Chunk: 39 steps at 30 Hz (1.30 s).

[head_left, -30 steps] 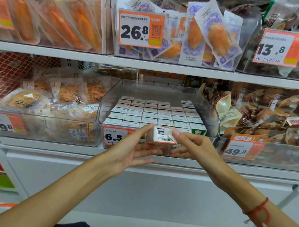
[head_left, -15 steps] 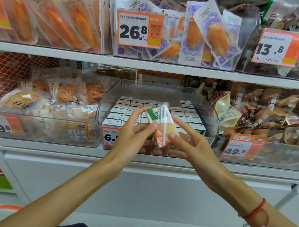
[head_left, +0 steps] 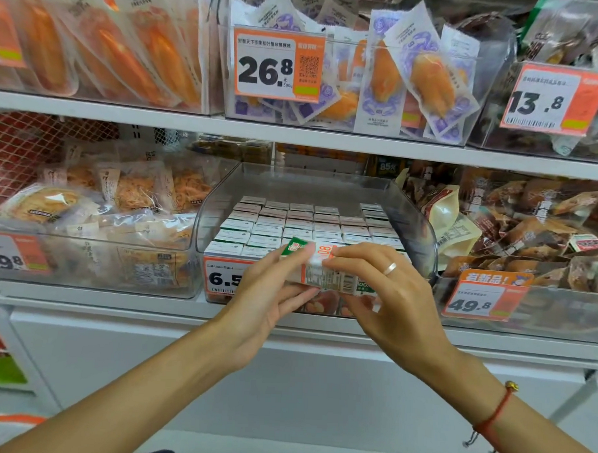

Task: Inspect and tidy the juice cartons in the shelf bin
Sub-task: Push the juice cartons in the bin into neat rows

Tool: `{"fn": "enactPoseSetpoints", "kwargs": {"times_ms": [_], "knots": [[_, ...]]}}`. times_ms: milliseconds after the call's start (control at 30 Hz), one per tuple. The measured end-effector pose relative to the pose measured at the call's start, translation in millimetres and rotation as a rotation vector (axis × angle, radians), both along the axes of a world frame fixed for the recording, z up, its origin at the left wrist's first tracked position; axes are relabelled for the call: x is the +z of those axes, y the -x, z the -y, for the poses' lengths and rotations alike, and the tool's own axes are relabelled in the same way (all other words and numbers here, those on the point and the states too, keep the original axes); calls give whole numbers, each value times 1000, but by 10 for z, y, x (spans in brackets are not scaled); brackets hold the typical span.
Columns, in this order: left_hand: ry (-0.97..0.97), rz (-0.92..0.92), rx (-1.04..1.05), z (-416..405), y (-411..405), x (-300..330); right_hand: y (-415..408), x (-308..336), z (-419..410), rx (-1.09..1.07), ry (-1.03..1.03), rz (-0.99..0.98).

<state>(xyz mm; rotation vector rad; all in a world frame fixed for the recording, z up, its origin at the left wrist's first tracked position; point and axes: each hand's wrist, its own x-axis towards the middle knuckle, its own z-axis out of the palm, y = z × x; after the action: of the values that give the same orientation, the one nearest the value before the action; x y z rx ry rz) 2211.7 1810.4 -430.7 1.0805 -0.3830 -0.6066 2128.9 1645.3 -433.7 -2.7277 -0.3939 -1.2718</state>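
I'm looking at the white metal shelf (head_left: pixel 294 137), and on its lower level sits the clear plastic bin (head_left: pixel 418 217), packed with neat rows of small white-topped juice cartons (head_left: pixel 301 223). An orange price tag reading 6.5 (head_left: pixel 220 274) is fixed to the bin's front. Just before that front, both hands grasp one small white-and-green juice carton (head_left: pixel 318 268) lying sideways: left hand (head_left: pixel 267 300) pinches its left end, right hand (head_left: pixel 387 292) curls over the top, ring showing.
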Motion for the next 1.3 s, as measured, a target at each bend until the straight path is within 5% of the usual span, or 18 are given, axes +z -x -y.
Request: {"fn": "enactPoseSetpoints", "kwargs": {"times_ms": [167,300,467,1300], "knots": [[-9,44,56,26,-43,-95,-5,37,209,-50,-108,-128],[23,157,60,63,-83,-51,37,56,670,-354,-236,-4],[-50,412,66,370,-116,133,87,-131,978,-668,-194,-210],[-712,1244,-427,1361,-490,516,70,-188,1012,-600,-217,-129]]}}
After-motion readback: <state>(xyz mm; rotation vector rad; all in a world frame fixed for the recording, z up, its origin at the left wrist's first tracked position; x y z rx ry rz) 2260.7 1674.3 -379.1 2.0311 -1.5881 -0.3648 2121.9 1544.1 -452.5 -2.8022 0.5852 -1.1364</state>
